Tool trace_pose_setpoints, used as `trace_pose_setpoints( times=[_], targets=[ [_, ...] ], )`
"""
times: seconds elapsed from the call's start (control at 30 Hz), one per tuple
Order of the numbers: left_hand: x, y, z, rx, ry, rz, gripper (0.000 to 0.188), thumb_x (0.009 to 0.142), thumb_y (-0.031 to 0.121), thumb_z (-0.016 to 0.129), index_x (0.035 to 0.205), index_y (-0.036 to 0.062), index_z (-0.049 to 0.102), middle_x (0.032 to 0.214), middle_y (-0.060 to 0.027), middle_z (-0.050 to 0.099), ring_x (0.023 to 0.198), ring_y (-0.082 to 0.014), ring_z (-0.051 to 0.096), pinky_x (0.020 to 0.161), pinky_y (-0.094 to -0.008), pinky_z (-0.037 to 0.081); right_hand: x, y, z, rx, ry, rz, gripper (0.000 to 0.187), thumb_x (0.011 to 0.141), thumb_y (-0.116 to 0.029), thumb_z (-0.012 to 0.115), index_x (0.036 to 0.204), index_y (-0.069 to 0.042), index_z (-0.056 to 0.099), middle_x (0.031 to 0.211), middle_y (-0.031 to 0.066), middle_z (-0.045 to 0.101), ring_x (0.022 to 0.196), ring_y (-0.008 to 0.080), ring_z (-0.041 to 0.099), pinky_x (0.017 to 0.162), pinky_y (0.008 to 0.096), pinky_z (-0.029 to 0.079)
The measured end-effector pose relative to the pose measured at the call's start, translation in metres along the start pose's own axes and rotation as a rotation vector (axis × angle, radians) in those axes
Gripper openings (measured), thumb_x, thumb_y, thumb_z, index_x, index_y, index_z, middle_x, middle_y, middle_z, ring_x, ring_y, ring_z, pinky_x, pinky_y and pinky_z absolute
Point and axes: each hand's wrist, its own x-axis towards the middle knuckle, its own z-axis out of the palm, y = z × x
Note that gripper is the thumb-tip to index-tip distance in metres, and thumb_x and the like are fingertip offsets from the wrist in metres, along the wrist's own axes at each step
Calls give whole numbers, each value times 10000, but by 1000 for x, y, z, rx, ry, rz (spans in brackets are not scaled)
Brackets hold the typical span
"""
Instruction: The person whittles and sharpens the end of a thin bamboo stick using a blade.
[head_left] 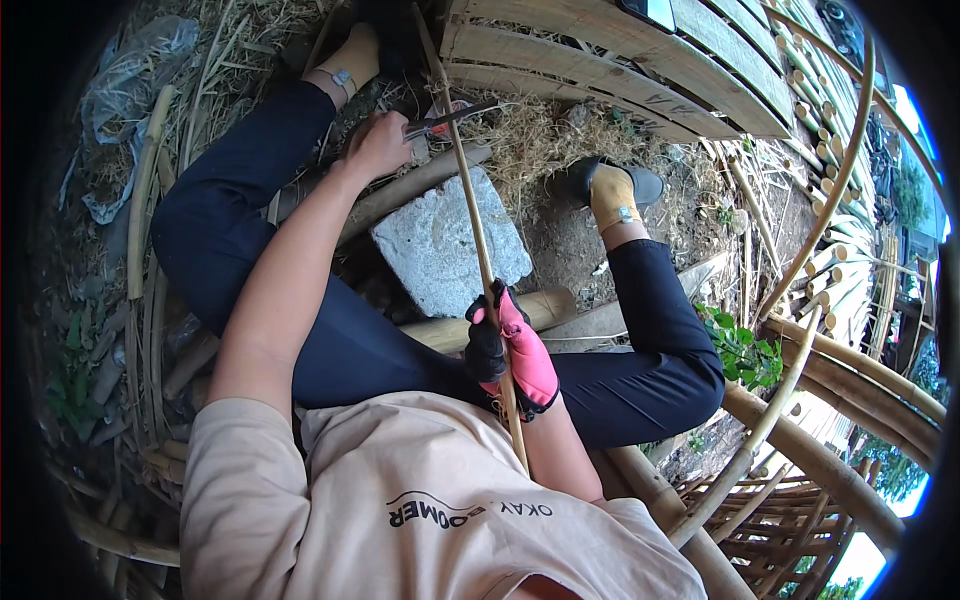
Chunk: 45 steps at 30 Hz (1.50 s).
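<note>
My bare left hand [380,148] is closed round the handle of a knife [430,125]. Its dark blade points right and crosses a long, narrow bamboo strip [473,205], apparently touching it near the strip's far part. A pink and black glove covers my right hand [527,355], which grips the strip lower down, in front of my lap. The strip slants from beside the wooden slats at the top down to my shirt. Beneath it, between my legs, lies a rough grey stone block [440,240]. My left fingers are partly hidden.
A slatted wooden panel [600,100] stands ahead, a phone-like device [650,12] on it. Bamboo poles [830,455] and a curved cane [835,190] rise at the right, by stacked cut bamboo [835,270]. Crumpled plastic [140,80] and straw litter the ground.
</note>
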Motion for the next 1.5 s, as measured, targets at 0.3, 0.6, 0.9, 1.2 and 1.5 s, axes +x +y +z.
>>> trace_pose_setpoints(
  times=[0.3,0.6,0.9,1.2,1.5],
  targets=[
    [-5,18,-17,-9,-26,114,150,815,118,628,781,-24,663,814,-289,665,859,-483,676,753,-544,544,-2,-1,-1,26,5,-8,359,1051,-397,576,1125,-51,519,681,-13,489,511,108,479,475,258,407],
    [8,-2,-1,104,212,43,147,808,125,687,807,-22,689,806,-290,675,860,-482,686,776,-527,566,-2,1,-1,39,40,-20,306,1078,-339,558,1133,-38,537,677,1,494,517,120,483,482,271,432],
    [5,-2,-3,97,130,-77,174,819,113,686,925,-20,721,926,-304,704,920,-471,703,835,-528,582,-1,1,-1,7,85,27,343,1078,-392,547,1128,-55,511,685,-3,481,519,121,486,498,257,431],
    [-1,-8,5,125,195,-73,198,836,167,729,944,5,694,966,-278,712,975,-468,686,863,-550,561,0,2,4,-1,113,11,276,1056,-297,579,1133,-37,524,673,-6,488,514,116,476,490,257,425],
    [-1,-7,17,-1,156,-36,159,821,141,705,909,8,714,905,-277,708,909,-461,702,801,-530,574,0,3,4,-89,113,-21,341,1066,-371,572,1126,-40,515,656,-22,479,496,101,471,473,244,410]
  ],
)
